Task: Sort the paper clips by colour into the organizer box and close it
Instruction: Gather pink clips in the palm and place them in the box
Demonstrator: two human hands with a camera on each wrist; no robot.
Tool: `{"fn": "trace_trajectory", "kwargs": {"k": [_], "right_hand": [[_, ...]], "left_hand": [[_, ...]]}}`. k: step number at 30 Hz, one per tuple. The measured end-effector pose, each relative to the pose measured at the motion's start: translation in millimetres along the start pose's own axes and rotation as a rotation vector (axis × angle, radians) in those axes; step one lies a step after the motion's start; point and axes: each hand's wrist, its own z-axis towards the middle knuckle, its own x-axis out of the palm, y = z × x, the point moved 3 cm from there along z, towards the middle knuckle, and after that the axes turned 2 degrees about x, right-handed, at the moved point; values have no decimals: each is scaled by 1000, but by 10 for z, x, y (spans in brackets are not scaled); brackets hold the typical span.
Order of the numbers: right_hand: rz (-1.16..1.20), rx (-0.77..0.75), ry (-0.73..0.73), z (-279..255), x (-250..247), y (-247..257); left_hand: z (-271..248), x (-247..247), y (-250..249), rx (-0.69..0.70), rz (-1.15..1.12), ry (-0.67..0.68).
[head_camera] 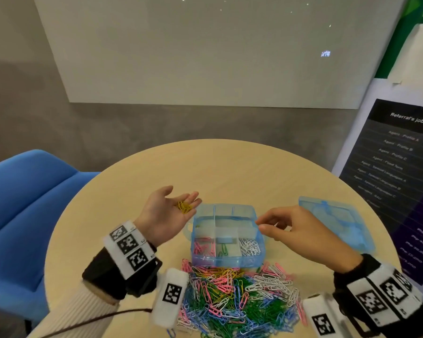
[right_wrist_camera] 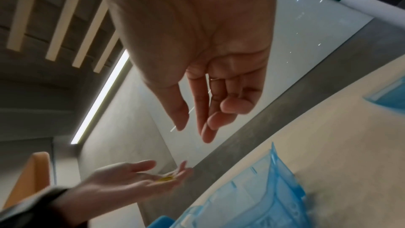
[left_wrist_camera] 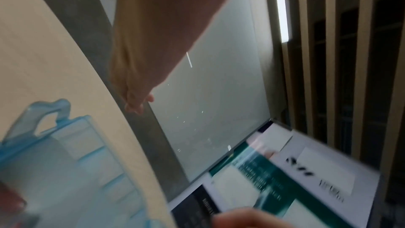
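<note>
A translucent blue organizer box stands open mid-table, with pink clips front left, a few green ones in the middle and white ones front right. My left hand lies palm up just left of the box, fingers straight, cradling several yellow clips. My right hand hovers over the box's right rim, fingers loosely curled, holding nothing. In the right wrist view the right hand hangs relaxed above the left palm with its yellow clips. A big mixed pile of clips lies in front of the box.
The box's detached blue lid lies to the right near the round table's edge. A blue chair stands at the left. A poster board leans at the right. A whiteboard fills the wall behind.
</note>
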Motion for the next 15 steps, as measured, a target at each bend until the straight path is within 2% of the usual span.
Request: {"fn": "trace_trajectory", "kwargs": {"k": [8,15], "right_hand": [[-10,-74,-8,-390,-100,32],[-77,-30,0,-510,-106,-159]], "left_hand": [[376,116,178,42,512,-71],[262,161,159,97,608,13]]}}
